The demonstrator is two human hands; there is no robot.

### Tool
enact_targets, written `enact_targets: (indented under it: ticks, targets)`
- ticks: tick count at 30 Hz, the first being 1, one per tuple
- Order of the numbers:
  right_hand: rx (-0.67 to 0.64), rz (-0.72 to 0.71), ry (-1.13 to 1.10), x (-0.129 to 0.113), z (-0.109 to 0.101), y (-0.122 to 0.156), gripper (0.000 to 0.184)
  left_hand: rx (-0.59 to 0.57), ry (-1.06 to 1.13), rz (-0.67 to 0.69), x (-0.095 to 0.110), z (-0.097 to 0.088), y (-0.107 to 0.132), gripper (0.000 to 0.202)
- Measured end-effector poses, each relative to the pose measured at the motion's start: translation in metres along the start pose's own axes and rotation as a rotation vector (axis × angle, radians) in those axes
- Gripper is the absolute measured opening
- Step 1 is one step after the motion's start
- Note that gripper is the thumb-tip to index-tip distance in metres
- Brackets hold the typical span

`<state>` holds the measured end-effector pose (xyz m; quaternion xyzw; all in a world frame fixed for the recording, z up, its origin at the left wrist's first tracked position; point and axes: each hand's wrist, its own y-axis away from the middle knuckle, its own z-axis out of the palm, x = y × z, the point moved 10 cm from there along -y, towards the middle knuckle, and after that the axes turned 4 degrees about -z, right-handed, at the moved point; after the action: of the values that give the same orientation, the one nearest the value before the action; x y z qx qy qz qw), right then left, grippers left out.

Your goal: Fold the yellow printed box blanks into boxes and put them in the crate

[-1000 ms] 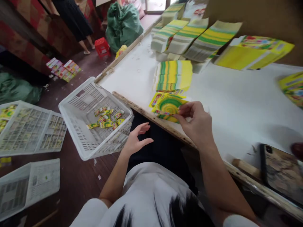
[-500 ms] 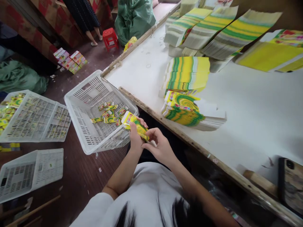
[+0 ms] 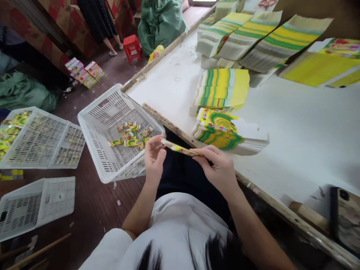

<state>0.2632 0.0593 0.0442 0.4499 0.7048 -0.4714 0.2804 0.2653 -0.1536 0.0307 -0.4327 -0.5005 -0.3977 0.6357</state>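
A yellow-and-green small carton [image 3: 184, 150] is seen nearly edge-on, with its pale end towards the left. My right hand [image 3: 218, 165] pinches its right end between thumb and fingers. My left hand [image 3: 154, 159] is open, its fingers curved and the thumb apart, close by the carton's pale end. Whether a fingertip touches that end I cannot tell. Beyond my left hand, a white plastic crate [image 3: 105, 170] holds several small cartons [image 3: 131, 142] of the same colours. On the table edge to the right lies a stack of flat cartons [image 3: 218, 129].
More carton stacks [image 3: 222, 88] cover part of the white table [image 3: 295, 123]. A phone [image 3: 345, 217] lies at its right. Two more crates [image 3: 53, 138] stand at the left. Farther off are a red stool [image 3: 132, 48], green sacks [image 3: 161, 24] and a person's legs [image 3: 109, 43].
My hands have moved apart. My left hand has let go of the carton, while my right hand has drawn it to the right and turned it edge-on.
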Motion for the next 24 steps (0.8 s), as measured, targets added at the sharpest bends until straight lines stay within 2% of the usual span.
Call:
enact_targets:
  ticks: [2, 4, 6, 8, 10, 11, 13, 14, 17, 19, 22, 24]
  targets:
    - [-0.065, -0.102, 0.17, -0.01, -0.002, 0.0, 0.024, -0.106, -0.206, 0.153, 0.035, 0.004, 0.003, 0.059]
    - [-0.16, -0.191, 0.264, -0.02, 0.006, 0.005, 0.029, -0.312, -0.487, 0.188, 0.045, 0.024, 0.01, 0.087]
    - [-0.253, -0.254, 0.26, -0.028, 0.019, 0.012, 0.033, -0.529, -0.677, 0.106, 0.029, 0.044, 0.019, 0.1]
    - [-0.255, -0.272, 0.224, -0.032, 0.022, 0.018, 0.035, -0.663, -0.737, -0.048, 0.0, 0.057, 0.028, 0.086]
    - [-0.127, -0.225, 0.198, -0.028, 0.009, 0.02, 0.034, -0.67, -0.742, -0.166, -0.025, 0.062, 0.035, 0.065]
    - [-0.03, -0.175, 0.182, -0.022, -0.001, 0.021, 0.04, -0.65, -0.731, -0.196, -0.033, 0.063, 0.039, 0.058]
    - [0.125, -0.038, 0.109, -0.004, -0.016, 0.028, 0.06, -0.622, -0.697, -0.183, -0.04, 0.069, 0.046, 0.055]
    - [0.144, 0.038, 0.038, 0.008, -0.016, 0.031, 0.065, -0.632, -0.678, -0.156, -0.04, 0.074, 0.051, 0.058]
    - [0.004, 0.258, -0.298, 0.037, 0.014, 0.043, 0.059, -0.683, -0.62, -0.043, -0.035, 0.091, 0.066, 0.076]
    - [-0.092, 0.376, -0.5, 0.047, 0.036, 0.05, 0.055, -0.691, -0.599, 0.05, -0.028, 0.097, 0.072, 0.083]
    - [-0.082, 0.45, -0.597, 0.054, 0.045, 0.051, 0.057, -0.611, -0.608, 0.122, -0.023, 0.093, 0.07, 0.073]
    - [-0.069, 0.396, -0.592, 0.048, 0.042, 0.046, 0.067, -0.577, -0.624, 0.085, -0.028, 0.086, 0.065, 0.06]
